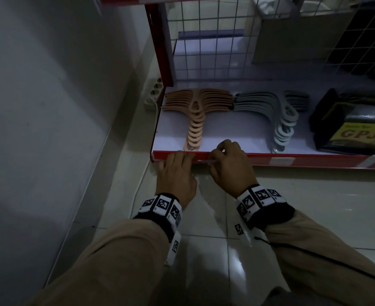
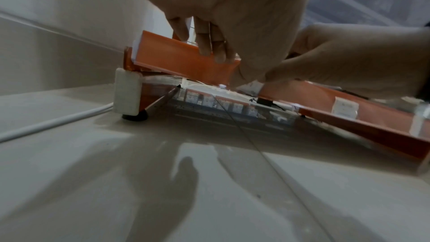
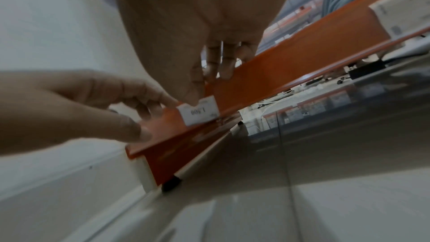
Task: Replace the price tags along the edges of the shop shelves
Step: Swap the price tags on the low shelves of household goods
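Right wrist view: right hand point(image 3: 186, 30) thumb and forefinger pinch a small white price tag point(image 3: 200, 112) printed 1.500, seated on the red shelf edge point(image 3: 291, 65). Left hand point(image 3: 76, 104) fingers pinch the strip beside it. Smaller print is blurred.

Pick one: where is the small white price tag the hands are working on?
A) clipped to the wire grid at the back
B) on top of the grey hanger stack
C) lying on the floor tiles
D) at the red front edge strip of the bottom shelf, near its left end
D: the right wrist view shows the price tag against the red edge strip, with the right hand and left hand at that strip.
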Demonstrator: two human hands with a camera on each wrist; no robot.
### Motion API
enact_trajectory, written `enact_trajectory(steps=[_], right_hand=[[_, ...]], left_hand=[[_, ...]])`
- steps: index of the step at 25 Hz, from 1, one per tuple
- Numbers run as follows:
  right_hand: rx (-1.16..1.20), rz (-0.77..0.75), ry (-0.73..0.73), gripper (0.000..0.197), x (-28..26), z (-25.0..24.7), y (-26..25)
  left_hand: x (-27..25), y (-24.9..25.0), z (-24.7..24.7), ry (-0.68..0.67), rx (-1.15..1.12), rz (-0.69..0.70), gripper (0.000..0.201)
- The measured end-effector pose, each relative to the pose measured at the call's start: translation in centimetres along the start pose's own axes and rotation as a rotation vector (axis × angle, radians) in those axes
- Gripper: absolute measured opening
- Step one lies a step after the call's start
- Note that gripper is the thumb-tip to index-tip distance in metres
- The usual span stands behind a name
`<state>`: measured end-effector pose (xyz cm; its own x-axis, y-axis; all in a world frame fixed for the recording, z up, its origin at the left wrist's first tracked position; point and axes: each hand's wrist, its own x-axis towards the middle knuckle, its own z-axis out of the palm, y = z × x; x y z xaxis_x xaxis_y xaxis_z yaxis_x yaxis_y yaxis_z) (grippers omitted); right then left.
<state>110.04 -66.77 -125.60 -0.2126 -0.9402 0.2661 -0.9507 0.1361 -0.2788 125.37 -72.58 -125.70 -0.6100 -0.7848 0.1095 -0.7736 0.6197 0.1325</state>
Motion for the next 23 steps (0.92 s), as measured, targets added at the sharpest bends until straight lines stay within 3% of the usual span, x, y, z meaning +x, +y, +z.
enact_trajectory(steps=[7,11,17,23], right_hand=[[0.195,0.053,-0.019,0.008,0.8,-0.8,0.9],[0.695,0.263,0.132,0.012,1.0,-1.4,1.6],[1.257,0.518,0.075,0.016,1.1,-1.3,0.1],[1.32,0.58,-0.055,0.021,0.4,-0.5,-0.9]], left_hand=[[0.6,-0.3,-0.3,0.02,-0.149,-0.02,0.036],[1.2,-0.4,-0.4,0.049,-0.256,-0.016,0.03],[1.4,-0.1,-0.4,0.021,-0.374,-0.069,0.035],[1.6,0.2,-0.3,0.037,-0.494,-0.121,0.028]])
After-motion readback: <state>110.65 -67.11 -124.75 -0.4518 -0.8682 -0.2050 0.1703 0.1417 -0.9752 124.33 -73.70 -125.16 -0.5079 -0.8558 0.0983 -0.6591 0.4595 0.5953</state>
